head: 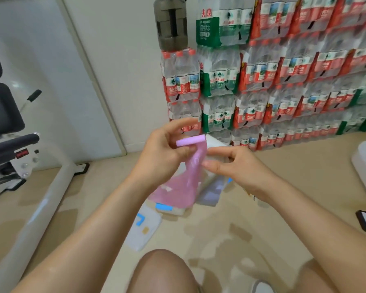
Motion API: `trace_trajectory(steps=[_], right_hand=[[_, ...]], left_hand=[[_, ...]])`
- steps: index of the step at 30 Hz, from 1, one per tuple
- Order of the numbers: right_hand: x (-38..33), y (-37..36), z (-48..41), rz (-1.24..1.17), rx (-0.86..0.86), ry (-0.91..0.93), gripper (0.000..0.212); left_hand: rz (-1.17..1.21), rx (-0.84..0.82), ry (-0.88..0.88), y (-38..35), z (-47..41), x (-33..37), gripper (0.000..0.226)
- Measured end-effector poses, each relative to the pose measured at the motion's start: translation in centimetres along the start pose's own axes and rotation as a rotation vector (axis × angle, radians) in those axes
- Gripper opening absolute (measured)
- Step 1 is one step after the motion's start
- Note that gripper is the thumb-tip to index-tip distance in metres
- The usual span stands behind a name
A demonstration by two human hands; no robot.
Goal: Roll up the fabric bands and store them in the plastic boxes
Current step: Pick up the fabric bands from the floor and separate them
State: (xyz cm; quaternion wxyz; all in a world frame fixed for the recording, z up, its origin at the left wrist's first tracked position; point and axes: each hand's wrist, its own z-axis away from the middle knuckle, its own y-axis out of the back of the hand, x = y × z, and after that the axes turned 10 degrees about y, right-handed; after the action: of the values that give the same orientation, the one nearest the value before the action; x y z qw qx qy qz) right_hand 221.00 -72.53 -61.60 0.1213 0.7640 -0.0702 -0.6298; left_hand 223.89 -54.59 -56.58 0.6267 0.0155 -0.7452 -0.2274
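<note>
Knee (163, 271); left hand (163, 153) pinches pink band (193, 166), roll horizontal, tail hanging; right hand (239, 166) straight-fingered, touching tail.

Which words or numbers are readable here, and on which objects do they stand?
"夫泉": top of the green water-bottle pack, the rest folded away.
"农夫山泉": red bottle label.
Too blurred to read: print on the pink fabric band, red display on the machine.
</note>
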Motion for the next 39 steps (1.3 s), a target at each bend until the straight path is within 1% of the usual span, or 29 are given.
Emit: trace_trajectory(steps=[2, 4, 6, 8, 10, 12, 14, 15, 17, 19, 22, 25, 28, 30, 31, 34, 37, 39], right_hand=[[0.1, -0.6, -0.2, 0.011, -0.047, 0.035, 0.033], [0.5, -1.2, -0.3, 0.051, 0.002, 0.023, 0.016], [1.3, -1.6, -0.4, 0.146, 0.047, -0.010, 0.007], [2.2, -1.6, -0.4, 0.276, 0.009, -0.060, 0.010], [3.4, -1.4, -0.4, 0.424, -0.078, -0.124, 0.013], [4.8, -1.6, -0.9, 0.549, -0.141, -0.174, 0.022], [6.7, -2.4, -1.6, 0.585, -0.154, -0.218, 0.027], [8.0, -3.0, -1.8, 0.573, -0.133, -0.244, 0.027], [10.9, -4.6, -2.0, 0.487, -0.028, -0.297, 0.024], [14.1, -6.6, -1.6, 0.311, 0.093, -0.340, 0.026], [18.0, -9.6, -0.5, 0.111, 0.197, -0.389, 0.026], [21.2, -11.5, 0.4, 0.011, 0.226, -0.430, 0.029], [23.4, -12.6, 1.0, -0.035, 0.224, -0.446, 0.031], [24.5, -13.1, 0.7, -0.069, 0.230, -0.443, 0.033], [24.8, -13.3, 0.4, -0.083, 0.226, -0.439, 0.034], [26.1, -13.9, -0.6, -0.049, 0.181, -0.424, 0.038], [27.2, -14.0, -1.0, -0.057, 0.127, -0.426, 0.039], [27.9, -13.7, -0.9, -0.054, 0.138, -0.438, 0.041]], left_hand=[[0.016, -0.032, 0.043, -0.1, -0.4, -0.4, 0.038], [-0.031, -0.043, 0.089, 0.0, -0.8, -1.1, 0.023], [-0.108, -0.019, 0.107, 0.5, -1.2, -2.4, 0.017], [-0.191, 0.019, 0.121, 1.3, -1.5, -4.0, 0.023], [-0.205, 0.025, 0.164, 2.1, -1.3, -5.5, 0.027], [-0.207, 0.005, 0.202, 2.6, -0.8, -7.4, 0.022], [-0.205, -0.002, 0.259, 2.9, -0.2, -9.9, 0.019], [-0.197, -0.005, 0.301, 3.0, 0.2, -11.5, 0.018], [-0.176, -0.015, 0.385, 2.9, 1.1, -15.2, 0.018], [-0.161, -0.002, 0.451, 2.6, 2.2, -19.1, 0.020], [-0.133, 0.050, 0.556, 2.6, 3.4, -24.6, 0.026], [-0.098, 0.036, 0.620, 3.5, 3.2, -27.8, 0.023], [0.124, -0.049, 0.711, 4.3, 2.7, -29.1, 0.022], [0.217, -0.015, 0.775, 4.7, 2.3, -30.8, 0.025], [0.202, 0.022, 0.804, 4.8, 2.1, -32.2, 0.026], [-0.036, 0.146, 0.887, 3.8, 1.6, -37.4, 0.028], [-0.142, 0.195, 0.988, 1.8, 1.6, -42.0, 0.027], [-0.283, 0.223, 1.028, 0.7, 1.8, -44.0, 0.028]])
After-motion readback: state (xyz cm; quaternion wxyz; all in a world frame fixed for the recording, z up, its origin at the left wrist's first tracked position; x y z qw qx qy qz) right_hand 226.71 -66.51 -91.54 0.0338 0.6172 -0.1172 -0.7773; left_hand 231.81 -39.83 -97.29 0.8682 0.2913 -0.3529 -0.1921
